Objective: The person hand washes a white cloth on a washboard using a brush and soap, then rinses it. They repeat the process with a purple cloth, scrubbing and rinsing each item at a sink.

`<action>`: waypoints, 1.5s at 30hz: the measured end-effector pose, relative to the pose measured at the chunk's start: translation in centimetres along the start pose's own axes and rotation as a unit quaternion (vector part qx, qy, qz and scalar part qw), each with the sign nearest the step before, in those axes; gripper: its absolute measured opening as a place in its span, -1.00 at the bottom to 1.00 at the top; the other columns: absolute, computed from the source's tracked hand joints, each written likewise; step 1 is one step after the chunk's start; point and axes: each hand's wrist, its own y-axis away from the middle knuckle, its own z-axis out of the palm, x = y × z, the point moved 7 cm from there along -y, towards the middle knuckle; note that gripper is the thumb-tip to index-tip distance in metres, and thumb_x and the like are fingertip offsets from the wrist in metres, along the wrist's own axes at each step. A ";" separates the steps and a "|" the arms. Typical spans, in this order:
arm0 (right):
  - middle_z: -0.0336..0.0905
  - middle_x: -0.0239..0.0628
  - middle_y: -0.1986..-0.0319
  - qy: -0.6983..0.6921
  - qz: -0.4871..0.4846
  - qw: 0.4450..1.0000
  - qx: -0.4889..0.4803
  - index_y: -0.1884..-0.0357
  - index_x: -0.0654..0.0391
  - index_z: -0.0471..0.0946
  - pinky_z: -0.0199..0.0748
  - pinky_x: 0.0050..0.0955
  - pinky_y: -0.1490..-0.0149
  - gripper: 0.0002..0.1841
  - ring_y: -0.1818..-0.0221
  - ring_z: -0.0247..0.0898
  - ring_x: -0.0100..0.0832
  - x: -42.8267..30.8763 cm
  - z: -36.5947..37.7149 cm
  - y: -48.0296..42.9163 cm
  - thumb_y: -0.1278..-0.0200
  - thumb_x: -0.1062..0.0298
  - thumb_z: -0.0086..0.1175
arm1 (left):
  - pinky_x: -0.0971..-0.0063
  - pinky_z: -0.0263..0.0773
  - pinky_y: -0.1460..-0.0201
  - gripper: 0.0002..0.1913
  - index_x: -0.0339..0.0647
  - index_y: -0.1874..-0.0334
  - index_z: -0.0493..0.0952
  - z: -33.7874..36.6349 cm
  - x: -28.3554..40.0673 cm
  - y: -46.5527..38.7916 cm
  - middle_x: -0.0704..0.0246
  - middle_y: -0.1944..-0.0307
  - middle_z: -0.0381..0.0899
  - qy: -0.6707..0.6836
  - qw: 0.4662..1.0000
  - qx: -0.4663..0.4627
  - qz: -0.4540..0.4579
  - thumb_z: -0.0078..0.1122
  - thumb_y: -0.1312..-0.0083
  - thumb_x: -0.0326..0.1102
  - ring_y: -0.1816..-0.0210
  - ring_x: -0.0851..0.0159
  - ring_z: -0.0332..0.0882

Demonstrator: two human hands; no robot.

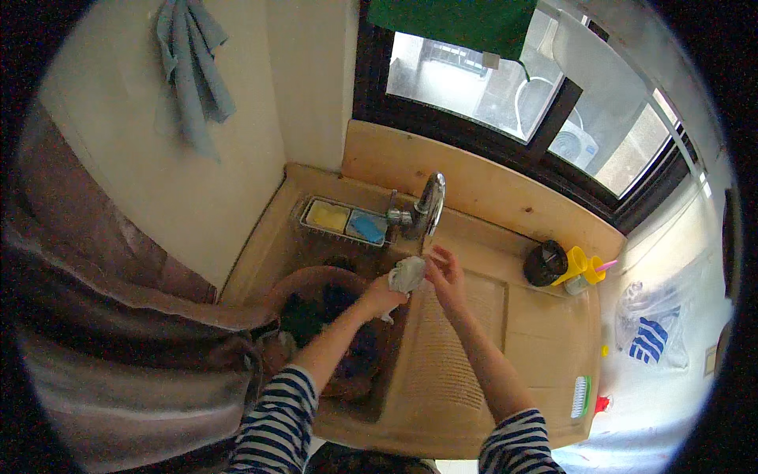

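Note:
My left hand [379, 297] grips a bunched white cloth [407, 274] over the right rim of the sink basin, and a loose end hangs below the fist. Just to the right, beneath the chrome faucet [435, 198], my right hand [449, 281] has its fingers apart. Its fingertips are at the cloth's edge; whether they touch it I cannot tell. Under my left forearm a reddish-brown round tub [314, 274] sits in the sink, with dark cloth [334, 302] inside. A ribbed washboard [441, 355] is moulded into the tan laundry sink [545, 338].
Behind the basin, a wire caddy holds yellow soap [327, 217] and a blue piece [367, 226]. At right are a black container [545, 263], yellow cups [575, 260] and a green-backed scrub brush [581, 397]. A brown curtain [136, 367] hangs close on the left.

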 end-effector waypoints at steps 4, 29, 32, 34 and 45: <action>0.30 0.01 -0.44 0.455 -0.273 0.839 -0.123 -0.60 -0.04 0.19 0.64 -0.15 -0.17 -0.11 -0.22 0.52 0.14 -6.0 2.5 3.9 -0.19 0.51 0.26 | 0.46 0.40 0.67 -0.72 -0.14 0.10 0.64 -0.2 -0.3 2.3 0.40 0.50 0.67 0.112 0.941 -0.229 -0.224 0.48 -0.26 -0.17 0.59 0.40 0.59; 0.76 0.08 0.17 0.454 0.202 0.857 -0.137 0.10 0.20 0.74 0.67 -0.08 0.01 -0.49 0.08 0.73 0.05 5.3 0.9 2.4 0.09 0.09 0.49 | 0.05 0.58 0.38 -0.81 0.02 0.20 0.57 1.1 6.5 -0.3 0.27 0.45 0.71 -0.528 0.772 0.024 0.352 0.29 -0.18 -0.16 0.37 0.01 0.75; 0.76 0.03 0.09 0.359 0.192 0.901 -0.148 -0.06 0.17 0.68 0.66 -0.13 -0.01 -0.39 0.06 0.73 -0.04 7.0 0.6 2.4 0.07 0.08 0.51 | 0.06 0.58 0.39 -0.84 0.01 0.21 0.57 1.9 7.0 -0.5 0.26 0.44 0.72 -0.537 0.765 0.011 0.355 0.25 -0.21 -0.19 0.37 0.02 0.75; 0.76 -0.03 0.06 0.315 0.170 0.921 -0.156 -0.17 0.14 0.61 0.65 -0.15 0.00 -0.31 0.06 0.73 -0.12 6.2 0.8 2.8 0.04 0.06 0.53 | 0.04 0.57 0.39 -0.84 0.01 0.20 0.57 2.1 7.3 -0.3 0.27 0.43 0.72 -0.545 0.764 0.004 0.344 0.25 -0.22 -0.20 0.36 0.01 0.75; 0.66 -0.34 0.15 0.206 0.138 0.966 -0.078 -0.09 0.12 0.64 0.50 -0.52 0.24 -0.64 0.34 0.54 -0.53 -1.8 -4.6 14.9 -0.33 0.20 0.36 | -0.12 0.53 0.00 -0.38 -0.31 -0.23 0.47 0.3 -3.3 19.0 0.05 0.09 0.75 -0.484 0.859 -0.103 -0.130 0.45 -0.21 -0.10 0.06 -0.09 0.74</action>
